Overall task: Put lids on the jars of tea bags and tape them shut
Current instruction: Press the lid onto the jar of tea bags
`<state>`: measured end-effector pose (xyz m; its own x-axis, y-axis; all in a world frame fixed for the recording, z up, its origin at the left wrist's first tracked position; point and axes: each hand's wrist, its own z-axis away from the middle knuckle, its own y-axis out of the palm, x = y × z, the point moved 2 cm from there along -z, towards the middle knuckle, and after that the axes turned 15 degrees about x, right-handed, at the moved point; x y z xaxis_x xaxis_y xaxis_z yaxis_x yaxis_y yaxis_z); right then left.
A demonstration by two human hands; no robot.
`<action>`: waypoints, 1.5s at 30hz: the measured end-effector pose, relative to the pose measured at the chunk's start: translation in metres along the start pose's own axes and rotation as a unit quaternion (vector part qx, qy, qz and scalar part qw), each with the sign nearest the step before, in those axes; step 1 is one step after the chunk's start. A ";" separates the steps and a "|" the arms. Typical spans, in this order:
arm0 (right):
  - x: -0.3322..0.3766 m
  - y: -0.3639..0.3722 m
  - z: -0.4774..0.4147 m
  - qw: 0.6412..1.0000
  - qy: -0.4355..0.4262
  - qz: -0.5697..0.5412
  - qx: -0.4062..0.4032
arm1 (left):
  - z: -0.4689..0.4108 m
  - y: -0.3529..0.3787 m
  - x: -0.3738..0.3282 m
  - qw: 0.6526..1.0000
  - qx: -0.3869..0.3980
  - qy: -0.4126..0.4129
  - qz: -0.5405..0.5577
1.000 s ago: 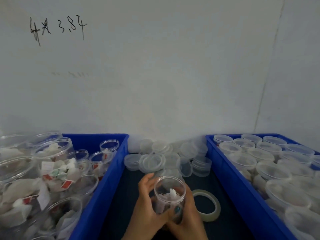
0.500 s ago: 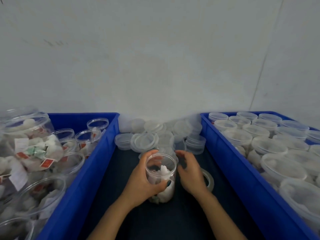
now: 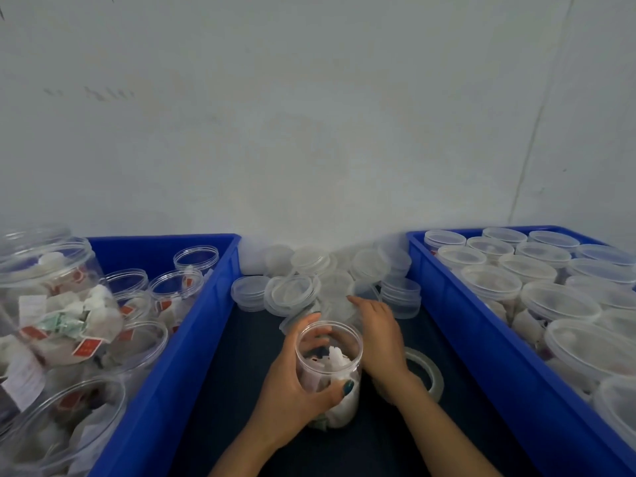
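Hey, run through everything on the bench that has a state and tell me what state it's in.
Jar in front: upright, unlidded, tea bags inside.
Left hand: grips that jar.
Loose lids: piled, off any jar.
Right hand: fingers stretched out over that pile.
Tape roll: lying flat.
Jars in left bin: unlidded.
Jars in right bin: lidded.

Tape roll (image 3: 436,382), counter's (image 3: 247,356) right side: near half hidden behind right hand's (image 3: 380,339) wrist. Right fingertips (image 3: 354,301) merge into blurred clear lids (image 3: 296,290) at counter's far edge; contact impossible to judge. Jar's (image 3: 328,359) lower wall covered by left hand (image 3: 292,390). Left bin (image 3: 192,339) cut by left, bottom picture edges; right bin (image 3: 481,339) by right. Print on tea-bag tags (image 3: 86,347) too small.
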<state>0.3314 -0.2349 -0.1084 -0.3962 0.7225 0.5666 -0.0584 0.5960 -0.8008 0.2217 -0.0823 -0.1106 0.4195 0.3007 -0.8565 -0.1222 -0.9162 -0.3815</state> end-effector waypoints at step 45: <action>0.048 0.001 0.084 0.941 -0.175 -0.286 0.053 | 0.016 0.000 -0.035 0.982 -0.167 0.028 -0.082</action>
<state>0.2359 -0.2290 -0.0983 -0.5484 0.1236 0.8270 -0.4372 0.8006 -0.4096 0.1921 -0.0883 -0.0858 0.4591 0.4451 -0.7688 0.2484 -0.8952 -0.3699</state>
